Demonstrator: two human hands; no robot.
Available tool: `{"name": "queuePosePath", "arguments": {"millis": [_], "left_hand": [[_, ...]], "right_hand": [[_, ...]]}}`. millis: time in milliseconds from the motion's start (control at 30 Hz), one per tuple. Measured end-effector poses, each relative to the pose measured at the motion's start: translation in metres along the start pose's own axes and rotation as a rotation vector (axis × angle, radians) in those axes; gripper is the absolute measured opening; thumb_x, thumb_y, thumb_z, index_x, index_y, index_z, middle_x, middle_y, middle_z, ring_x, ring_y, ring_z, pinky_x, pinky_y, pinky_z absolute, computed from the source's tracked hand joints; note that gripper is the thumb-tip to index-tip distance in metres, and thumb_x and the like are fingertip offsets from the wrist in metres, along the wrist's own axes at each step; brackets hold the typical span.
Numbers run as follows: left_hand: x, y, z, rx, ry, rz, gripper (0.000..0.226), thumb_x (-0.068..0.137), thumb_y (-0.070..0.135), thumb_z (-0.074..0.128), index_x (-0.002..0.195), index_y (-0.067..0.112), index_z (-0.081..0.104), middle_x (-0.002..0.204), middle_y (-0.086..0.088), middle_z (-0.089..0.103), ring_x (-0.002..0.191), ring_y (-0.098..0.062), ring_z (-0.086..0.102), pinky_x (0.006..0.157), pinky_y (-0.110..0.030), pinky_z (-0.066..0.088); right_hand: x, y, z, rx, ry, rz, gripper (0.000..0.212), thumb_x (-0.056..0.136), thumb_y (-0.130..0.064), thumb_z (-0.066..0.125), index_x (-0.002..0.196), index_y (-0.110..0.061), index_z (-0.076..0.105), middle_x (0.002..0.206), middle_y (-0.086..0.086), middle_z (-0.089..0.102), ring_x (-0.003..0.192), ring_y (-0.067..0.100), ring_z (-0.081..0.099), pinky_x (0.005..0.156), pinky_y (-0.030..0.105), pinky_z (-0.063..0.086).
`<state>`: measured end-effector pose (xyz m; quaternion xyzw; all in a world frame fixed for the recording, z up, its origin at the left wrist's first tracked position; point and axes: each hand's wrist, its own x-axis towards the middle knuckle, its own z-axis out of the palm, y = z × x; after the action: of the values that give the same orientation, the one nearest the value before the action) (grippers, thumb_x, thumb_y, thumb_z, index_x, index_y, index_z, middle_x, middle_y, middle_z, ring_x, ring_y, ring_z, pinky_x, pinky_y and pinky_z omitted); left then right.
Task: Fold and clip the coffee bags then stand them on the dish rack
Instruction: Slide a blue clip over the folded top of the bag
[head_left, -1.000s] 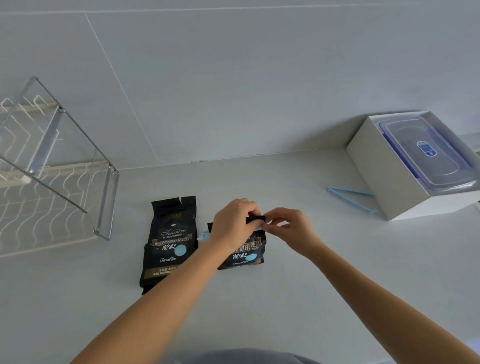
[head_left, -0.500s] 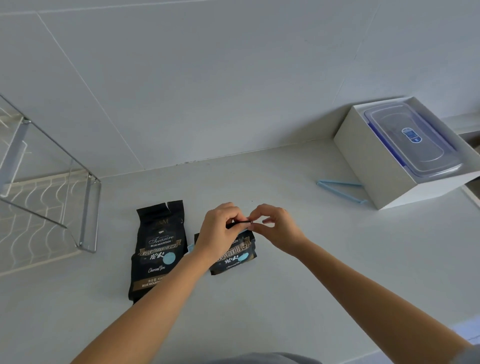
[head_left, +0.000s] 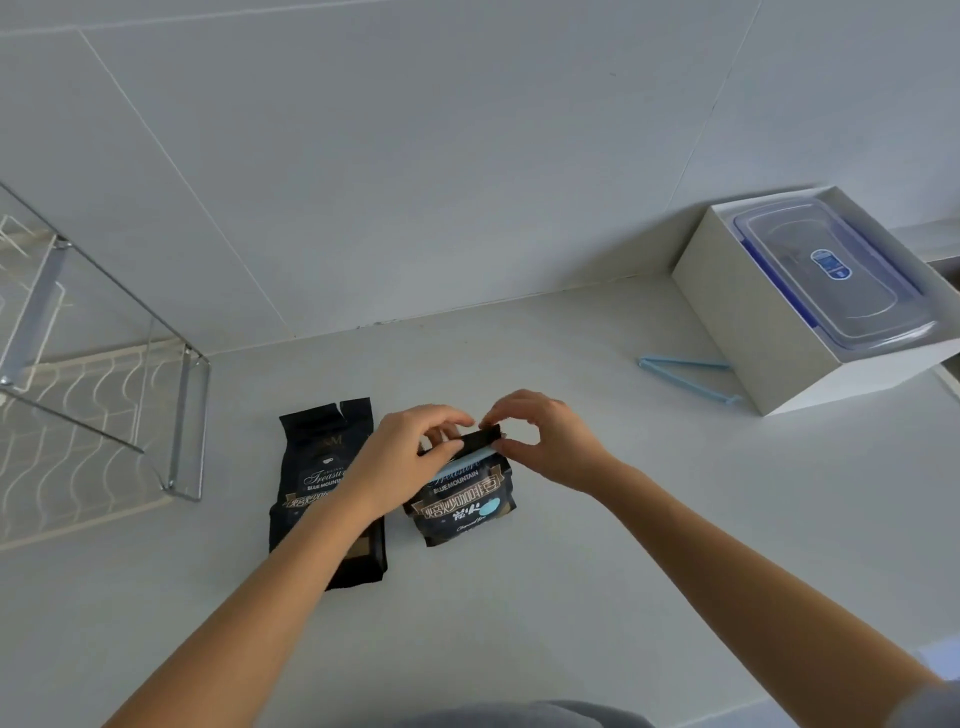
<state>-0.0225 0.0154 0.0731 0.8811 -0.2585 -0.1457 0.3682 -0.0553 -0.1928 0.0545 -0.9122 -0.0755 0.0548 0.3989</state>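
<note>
Both hands on the right coffee bag (head_left: 462, 499) now, lying flat on the counter (head_left: 597, 545) near the middle. Left hand (head_left: 402, 457) and right hand (head_left: 545, 441) meet at the bag's top: fingers of each pressed together, pinching the folded-down black top strip, one at each end. A pale blue clip (head_left: 470, 456) lies across the bag just under that fold, looks partly on, can't tell if it's snapped shut.

Step in hand, I'd say: fold + clip of bag no. 1. Second coffee bag (head_left: 324, 467) lies just beside it to the left, top open and unfolded, left forearm crossing over its lower part. Spare blue clip (head_left: 685, 370) sits well apart on the right, touching or just beside the white box (head_left: 737, 312) w/ the plastic container (head_left: 831, 275) in it.

Next move prob. calls for holding the fold tight while the clip closes fully, then carrying the bag left to the dish rack (head_left: 104, 389), which has no bag on it yet.
</note>
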Motion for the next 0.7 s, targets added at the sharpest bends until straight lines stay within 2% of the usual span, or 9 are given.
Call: {"name": "queuePosePath", "arguments": {"millis": [100,200,300,367,433,500,567,633,700], "left_hand": [[-0.019,-0.014,-0.013,0.009,0.019,-0.071,0.025,0.083,0.021,0.066,0.107,0.028,0.065,0.097,0.017,0.065,0.09,0.005,0.058,0.071,-0.012,0.044],[-0.028,-0.016,-0.011,-0.007,0.056,-0.103,0.023,0.081,0.021,0.068,0.104,0.023,0.067,0.096,0.012,0.067,0.091,-0.002,0.06,0.077,-0.022,0.05],[-0.029,-0.015,-0.006,-0.01,0.105,-0.142,0.022,0.08,0.024,0.07,0.101,0.022,0.068,0.095,0.008,0.069,0.088,-0.007,0.062,0.076,-0.023,0.05],[-0.028,-0.017,-0.004,0.008,0.126,-0.145,0.023,0.08,0.025,0.07,0.102,0.021,0.068,0.096,0.007,0.07,0.087,-0.007,0.062,0.073,-0.019,0.047],[-0.029,-0.017,-0.002,0.055,0.14,-0.128,0.02,0.08,0.024,0.069,0.1,0.022,0.069,0.093,0.007,0.07,0.085,-0.009,0.062,0.071,-0.021,0.048],[-0.029,-0.015,0.0,0.13,0.176,-0.101,0.014,0.08,0.024,0.069,0.093,0.021,0.07,0.088,0.006,0.07,0.08,-0.011,0.061,0.067,-0.025,0.048],[-0.03,-0.015,0.002,0.171,0.232,-0.081,0.008,0.079,0.024,0.069,0.086,0.021,0.07,0.082,0.007,0.07,0.072,-0.01,0.059,0.061,-0.019,0.043],[-0.03,-0.015,0.003,0.188,0.268,-0.08,0.005,0.079,0.024,0.069,0.083,0.021,0.07,0.08,0.007,0.07,0.068,-0.007,0.056,0.057,-0.015,0.038],[-0.027,-0.014,0.003,0.235,0.291,-0.081,0.005,0.08,0.026,0.068,0.083,0.022,0.07,0.08,0.009,0.07,0.07,-0.008,0.057,0.056,-0.018,0.04]], "right_hand": [[0.009,-0.02,-0.001,-0.015,-0.064,-0.024,0.029,0.08,-0.033,0.068,0.108,-0.034,0.063,0.104,-0.012,0.066,0.094,0.004,0.058,0.079,0.023,0.047],[0.021,-0.04,0.009,-0.171,-0.127,-0.111,0.018,0.079,-0.035,0.068,0.097,-0.033,0.066,0.092,-0.01,0.064,0.084,0.008,0.055,0.064,0.024,0.043],[0.026,-0.051,0.019,-0.245,-0.135,-0.114,0.013,0.079,-0.032,0.067,0.091,-0.028,0.065,0.085,-0.008,0.062,0.081,0.011,0.052,0.063,0.03,0.043],[0.024,-0.052,0.021,-0.254,-0.122,-0.094,0.013,0.079,-0.032,0.067,0.091,-0.028,0.064,0.083,-0.009,0.062,0.081,0.013,0.053,0.064,0.031,0.043],[0.022,-0.05,0.021,-0.258,-0.095,-0.087,0.01,0.079,-0.029,0.067,0.089,-0.027,0.065,0.08,-0.009,0.061,0.079,0.013,0.053,0.063,0.031,0.042],[0.019,-0.048,0.024,-0.272,-0.045,-0.094,0.005,0.08,-0.027,0.067,0.084,-0.026,0.065,0.074,-0.009,0.056,0.073,0.012,0.049,0.058,0.028,0.037],[0.017,-0.046,0.03,-0.269,0.018,-0.092,0.003,0.08,-0.027,0.067,0.082,-0.025,0.066,0.072,-0.008,0.052,0.066,0.012,0.047,0.052,0.024,0.031],[0.016,-0.045,0.035,-0.251,0.068,-0.078,0.003,0.081,-0.027,0.067,0.08,-0.024,0.067,0.071,-0.005,0.056,0.064,0.015,0.05,0.051,0.023,0.031],[0.015,-0.043,0.04,-0.221,0.112,-0.064,0.004,0.081,-0.026,0.066,0.079,-0.022,0.067,0.069,-0.003,0.063,0.064,0.016,0.054,0.052,0.026,0.036]]}}
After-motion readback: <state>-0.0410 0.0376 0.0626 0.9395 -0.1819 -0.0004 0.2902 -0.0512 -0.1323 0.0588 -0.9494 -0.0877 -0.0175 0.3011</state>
